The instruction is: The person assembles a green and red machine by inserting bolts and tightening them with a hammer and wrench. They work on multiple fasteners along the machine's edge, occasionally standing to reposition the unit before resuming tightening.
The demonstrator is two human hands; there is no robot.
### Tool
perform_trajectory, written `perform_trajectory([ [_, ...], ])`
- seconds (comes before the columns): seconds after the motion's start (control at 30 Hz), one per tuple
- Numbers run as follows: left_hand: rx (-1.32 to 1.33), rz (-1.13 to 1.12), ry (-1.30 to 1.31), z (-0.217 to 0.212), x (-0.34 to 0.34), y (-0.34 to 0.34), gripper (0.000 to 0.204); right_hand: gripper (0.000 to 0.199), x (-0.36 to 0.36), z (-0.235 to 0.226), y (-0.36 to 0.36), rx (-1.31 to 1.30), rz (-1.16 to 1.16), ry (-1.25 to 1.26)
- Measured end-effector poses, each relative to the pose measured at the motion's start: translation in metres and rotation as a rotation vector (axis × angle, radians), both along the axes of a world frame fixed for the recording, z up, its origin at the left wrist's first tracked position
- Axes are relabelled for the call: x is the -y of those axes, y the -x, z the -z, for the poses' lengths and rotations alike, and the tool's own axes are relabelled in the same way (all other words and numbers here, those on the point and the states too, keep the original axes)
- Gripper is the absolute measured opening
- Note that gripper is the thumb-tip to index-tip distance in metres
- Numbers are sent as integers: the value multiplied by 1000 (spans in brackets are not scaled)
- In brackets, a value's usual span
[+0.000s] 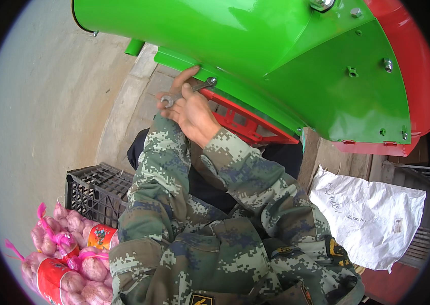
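A combination wrench (pixel 167 101) has its ring end around a bolt (pixel 212 81) at the lower flange of a green metal machine housing (pixel 199 30). My right hand (pixel 197 114) is closed on the wrench shaft, thumb along it, the open jaw sticking out to the left. Behind it, partly hidden, my left hand (pixel 185 76) reaches up with a finger stretched against the flange's edge. Its other fingers are mostly covered by the right hand and the wrench. Under the flange runs a red metal frame (pixel 245 122) with slots, just above my knees.
Left of me stand a black plastic crate (pixel 100 188) and net bags of garlic (pixel 72 254) with pink ties. A white woven sack (pixel 367 218) lies to the right. The machine's red rounded part (pixel 418 66) bounds the far right, and a concrete wall (pixel 47 101) the left.
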State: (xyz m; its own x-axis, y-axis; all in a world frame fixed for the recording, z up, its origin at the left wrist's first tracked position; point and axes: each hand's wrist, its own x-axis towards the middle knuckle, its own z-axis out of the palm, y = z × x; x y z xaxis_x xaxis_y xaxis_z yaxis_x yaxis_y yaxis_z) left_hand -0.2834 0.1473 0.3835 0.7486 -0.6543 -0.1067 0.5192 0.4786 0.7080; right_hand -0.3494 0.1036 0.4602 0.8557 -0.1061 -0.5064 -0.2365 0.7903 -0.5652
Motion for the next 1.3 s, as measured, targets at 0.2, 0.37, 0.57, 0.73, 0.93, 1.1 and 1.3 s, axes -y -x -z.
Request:
perform_trajectory([
  [0.2, -207, 115, 175, 0, 21, -27, 47, 39, 54, 12, 46, -54, -341, 335],
  [0.37, -190, 169, 239, 2, 17, -27, 41, 35, 35, 26, 19, -111, -219, 104],
  [0.57, -286, 243, 133, 1, 11, -31, 38, 30, 31, 30, 12, -140, -195, 185],
  [0.73, -217, 89, -176, -7, 6, -20, 26, 31, 20, 30, 4, -181, -34, 186],
  [0.93, -275, 181, 139, 1, 23, -26, 35, 27, 17, 28, 32, 34, 83, 396],
  [1.1, -228, 143, 91, 18, 27, -30, 36, 32, 60, -2, 67, 113, -116, 128],
  [1.3, -152, 76, 80, 27, 29, -33, 35, 31, 59, -20, 114, 44, -249, 60],
])
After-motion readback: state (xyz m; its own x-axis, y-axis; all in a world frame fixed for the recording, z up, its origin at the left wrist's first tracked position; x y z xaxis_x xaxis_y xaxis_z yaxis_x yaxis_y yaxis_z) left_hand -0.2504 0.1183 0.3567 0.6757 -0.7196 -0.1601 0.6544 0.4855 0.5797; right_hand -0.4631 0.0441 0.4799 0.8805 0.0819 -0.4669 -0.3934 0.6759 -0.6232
